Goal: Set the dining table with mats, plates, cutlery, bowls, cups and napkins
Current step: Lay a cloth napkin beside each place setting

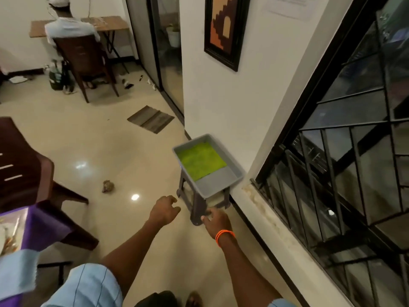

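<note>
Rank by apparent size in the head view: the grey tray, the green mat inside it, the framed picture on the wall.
1. Framed picture, though cut off at the top.
2. Grey tray.
3. Green mat, lying inside the tray.

Both forearms extend forward and downward, bare below short light-blue sleeves. Left hand (164, 209): back upward, fingers loosely curled, holding nothing. Right hand (216, 220): just to the right of the left and slightly lower, fingers bent downward, an orange band at the wrist.
</note>
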